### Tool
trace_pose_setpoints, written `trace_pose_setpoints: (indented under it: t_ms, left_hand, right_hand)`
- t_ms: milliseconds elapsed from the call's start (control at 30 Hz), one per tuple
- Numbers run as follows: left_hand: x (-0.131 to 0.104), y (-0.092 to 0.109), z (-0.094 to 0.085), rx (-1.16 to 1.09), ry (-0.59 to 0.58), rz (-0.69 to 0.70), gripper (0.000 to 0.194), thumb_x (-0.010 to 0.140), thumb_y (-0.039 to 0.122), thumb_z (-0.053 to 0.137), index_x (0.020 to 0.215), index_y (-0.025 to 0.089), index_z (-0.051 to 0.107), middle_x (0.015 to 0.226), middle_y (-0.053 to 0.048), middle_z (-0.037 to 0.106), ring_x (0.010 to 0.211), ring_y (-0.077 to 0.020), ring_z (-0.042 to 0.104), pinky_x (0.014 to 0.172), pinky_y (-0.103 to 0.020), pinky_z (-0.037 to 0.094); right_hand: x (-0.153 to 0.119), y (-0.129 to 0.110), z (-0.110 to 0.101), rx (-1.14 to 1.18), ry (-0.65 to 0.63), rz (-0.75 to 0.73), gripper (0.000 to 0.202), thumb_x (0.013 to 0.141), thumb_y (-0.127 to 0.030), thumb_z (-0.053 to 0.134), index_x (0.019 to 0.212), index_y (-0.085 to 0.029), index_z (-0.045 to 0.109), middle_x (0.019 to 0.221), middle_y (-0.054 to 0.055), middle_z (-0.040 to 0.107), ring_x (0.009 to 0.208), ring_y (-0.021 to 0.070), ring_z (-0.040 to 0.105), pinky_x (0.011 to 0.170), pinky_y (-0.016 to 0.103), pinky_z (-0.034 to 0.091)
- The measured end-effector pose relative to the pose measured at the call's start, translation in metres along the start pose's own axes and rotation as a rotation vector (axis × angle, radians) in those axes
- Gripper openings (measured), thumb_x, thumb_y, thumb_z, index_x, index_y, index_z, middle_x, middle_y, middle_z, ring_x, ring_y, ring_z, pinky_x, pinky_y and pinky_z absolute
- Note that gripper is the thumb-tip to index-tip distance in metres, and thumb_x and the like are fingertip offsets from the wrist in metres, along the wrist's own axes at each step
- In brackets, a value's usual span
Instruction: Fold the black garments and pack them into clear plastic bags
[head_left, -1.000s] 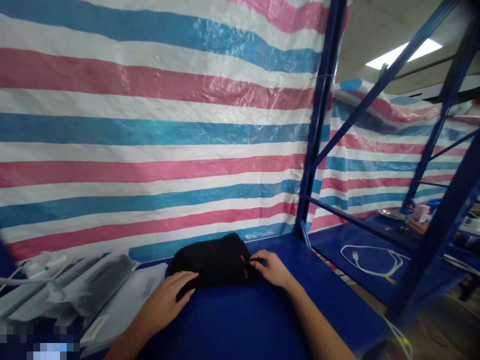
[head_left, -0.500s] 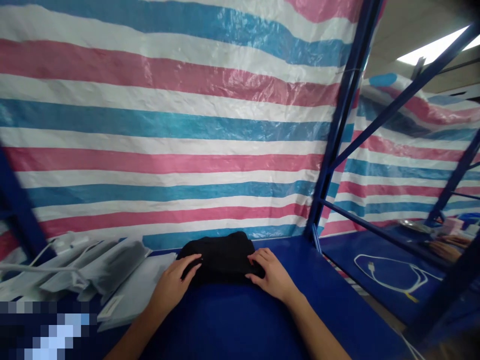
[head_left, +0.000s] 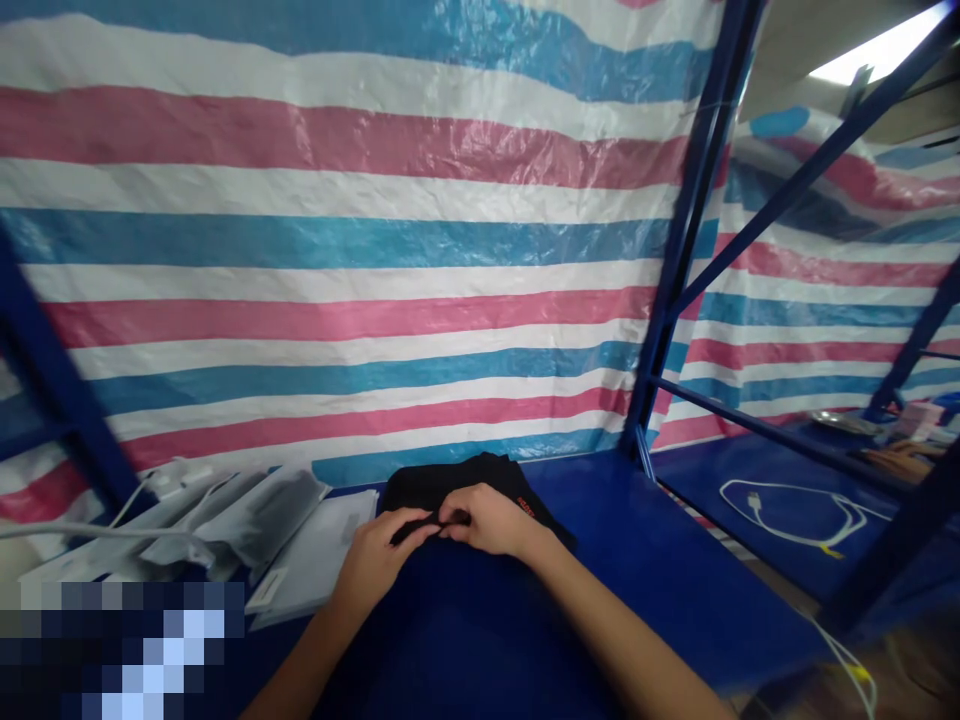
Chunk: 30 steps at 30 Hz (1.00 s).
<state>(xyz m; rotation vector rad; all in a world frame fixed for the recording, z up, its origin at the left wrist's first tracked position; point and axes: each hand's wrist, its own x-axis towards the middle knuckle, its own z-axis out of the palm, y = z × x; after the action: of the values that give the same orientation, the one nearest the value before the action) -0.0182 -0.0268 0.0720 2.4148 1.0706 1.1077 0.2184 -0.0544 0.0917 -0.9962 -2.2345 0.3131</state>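
Both hands now together at pouch middle, were apart at its ends, left hand (head_left: 379, 558) and right hand (head_left: 487, 520) fingers pinching black pouch (head_left: 465, 482), blue table (head_left: 637, 560).

The pouch (head_left: 480, 485) lies on the shelf (head_left: 615, 560), against the tarp (head_left: 337, 250) behind it. Both hands rest on its near edge: left hand (head_left: 375, 560) to the left, right hand (head_left: 487, 520) to the right, fingertips meeting. Bags (head_left: 247, 530) lie left of the pouch. A post (head_left: 675, 280) stands right of it. A cable (head_left: 795, 505) lies on the next shelf, further right.
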Motion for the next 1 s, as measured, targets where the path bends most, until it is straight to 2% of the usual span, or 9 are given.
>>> trace_pose_setpoints:
  t_ms: [100,200,333,467,600,767,867,933,1000]
  left_hand:
    - [0.002,-0.005,-0.003,0.0,-0.066,-0.071,0.03,0.095,0.05,0.07,0.113,0.028,0.079,0.112,-0.002,0.083,0.102,-0.0257,0.078,0.089,-0.034,0.062]
    - [0.002,-0.009,-0.002,0.028,-0.107,-0.104,0.034,0.093,0.052,0.071,0.116,0.028,0.08,0.117,-0.003,0.082,0.107,-0.0276,0.077,0.096,-0.037,0.061]
    - [0.001,-0.01,0.001,0.013,-0.18,-0.072,0.037,0.092,0.049,0.072,0.121,0.027,0.08,0.123,-0.004,0.081,0.112,-0.0281,0.077,0.103,-0.038,0.058]
    - [0.002,0.0,0.003,-0.021,-0.307,-0.034,0.033,0.097,0.047,0.069,0.124,0.03,0.079,0.118,-0.001,0.082,0.105,-0.0261,0.078,0.094,-0.034,0.059]
    - [0.001,0.009,0.004,0.027,-0.372,0.023,0.035,0.098,0.043,0.069,0.13,0.032,0.076,0.122,-0.001,0.081,0.108,-0.0271,0.077,0.094,-0.034,0.058]
    - [-0.008,0.007,-0.003,0.178,-0.451,0.108,0.043,0.097,0.025,0.062,0.139,0.03,0.071,0.135,-0.004,0.075,0.121,-0.0284,0.072,0.108,-0.043,0.055]
    - [-0.013,0.006,-0.013,0.227,-0.428,0.098,0.054,0.093,0.013,0.055,0.142,0.031,0.069,0.14,-0.003,0.073,0.127,-0.0277,0.069,0.113,-0.046,0.052]
    - [-0.015,0.01,-0.02,0.242,-0.402,0.117,0.061,0.089,0.009,0.054,0.144,0.033,0.067,0.144,-0.002,0.07,0.131,-0.0273,0.066,0.116,-0.047,0.05]
    - [-0.019,0.018,-0.028,0.256,-0.38,0.15,0.065,0.086,0.006,0.054,0.143,0.035,0.068,0.146,-0.001,0.069,0.132,-0.0269,0.066,0.116,-0.047,0.05]
  right_hand:
    - [0.006,0.008,0.006,0.023,0.008,-0.019,0.018,0.086,-0.007,0.076,0.097,-0.021,0.077,0.094,0.002,0.079,0.086,0.0197,0.073,0.081,0.028,0.053]
    - [-0.005,0.011,0.015,0.112,0.114,-0.048,0.019,0.092,-0.009,0.07,0.104,-0.021,0.078,0.1,0.004,0.078,0.093,0.0195,0.073,0.087,0.029,0.054]
    - [-0.02,0.012,0.018,0.203,0.141,-0.068,0.018,0.098,-0.012,0.067,0.104,-0.023,0.079,0.099,0.004,0.076,0.09,0.0173,0.071,0.084,0.028,0.055]
    - [-0.02,0.01,0.025,0.207,0.217,-0.077,0.012,0.1,-0.018,0.069,0.097,-0.023,0.079,0.096,0.003,0.076,0.091,0.0177,0.071,0.084,0.028,0.054]
    - [-0.019,0.005,0.034,0.083,0.319,0.029,0.008,0.096,-0.02,0.074,0.089,-0.02,0.071,0.086,0.001,0.072,0.078,0.0161,0.068,0.073,0.026,0.05]
    - [-0.028,0.009,0.006,-0.077,0.075,0.059,0.02,0.092,-0.038,0.082,0.093,-0.022,0.071,0.089,0.001,0.072,0.082,0.0179,0.067,0.075,0.027,0.047]
    - [-0.044,0.019,-0.022,-0.167,-0.143,0.102,0.048,0.078,-0.048,0.092,0.112,-0.021,0.072,0.106,0.006,0.073,0.1,0.0252,0.068,0.086,0.032,0.051]
    - [-0.06,0.023,-0.039,-0.284,-0.244,0.154,0.054,0.075,-0.038,0.094,0.12,-0.019,0.072,0.117,0.01,0.072,0.107,0.0292,0.067,0.094,0.037,0.05]
    - [-0.079,0.022,-0.054,-0.35,-0.279,0.159,0.032,0.086,-0.019,0.079,0.117,-0.02,0.073,0.116,0.01,0.072,0.108,0.0275,0.067,0.098,0.037,0.048]
